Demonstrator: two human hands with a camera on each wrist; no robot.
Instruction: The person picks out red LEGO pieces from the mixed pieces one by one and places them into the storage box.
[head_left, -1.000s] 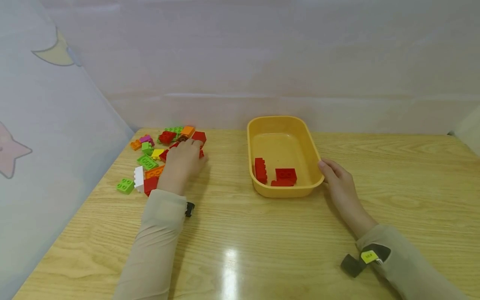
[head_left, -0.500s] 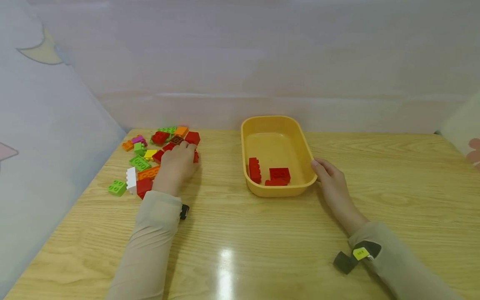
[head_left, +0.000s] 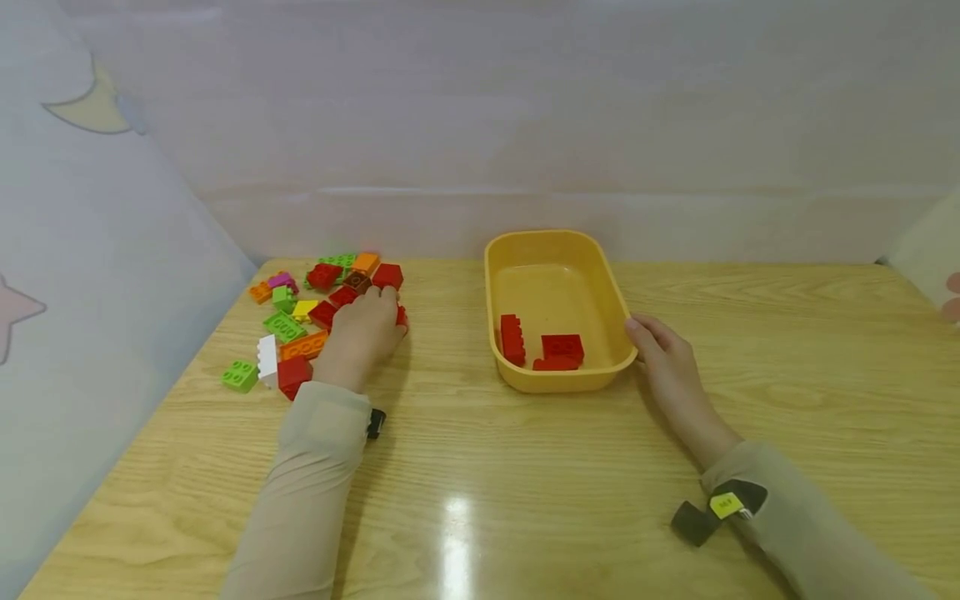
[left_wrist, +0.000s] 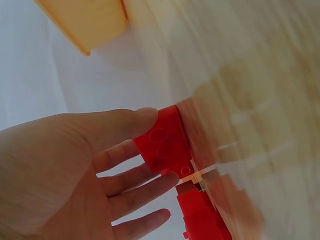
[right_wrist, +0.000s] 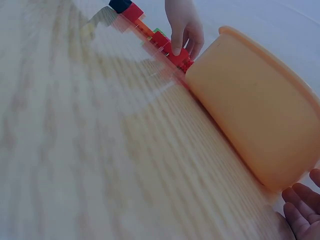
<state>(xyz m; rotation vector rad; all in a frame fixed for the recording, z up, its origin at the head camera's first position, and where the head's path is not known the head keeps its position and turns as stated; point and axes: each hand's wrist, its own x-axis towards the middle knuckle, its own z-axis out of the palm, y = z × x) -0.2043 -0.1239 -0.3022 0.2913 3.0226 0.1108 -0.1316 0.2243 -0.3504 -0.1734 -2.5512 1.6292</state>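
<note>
On the table (head_left: 525, 475), the tray (head_left: 555, 292) points lengthwise toward the backdrop (head_left: 525, 125).

Person in pale beige long sleeves: left sleeve (head_left: 288, 517) creased below a broad cuff (head_left: 327, 417) with small black fitting (head_left: 377, 423) alongside; right sleeve (head_left: 817, 521) bearing dark strap (head_left: 750, 497), bright yellow label (head_left: 726, 505), blocky dark module (head_left: 693, 523).

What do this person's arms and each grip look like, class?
The left sleeve and right sleeve are pale beige. A dark device with an unreadable yellow label sits on the right one, a black piece beside the left. Left grip and right grip are bare.
</note>
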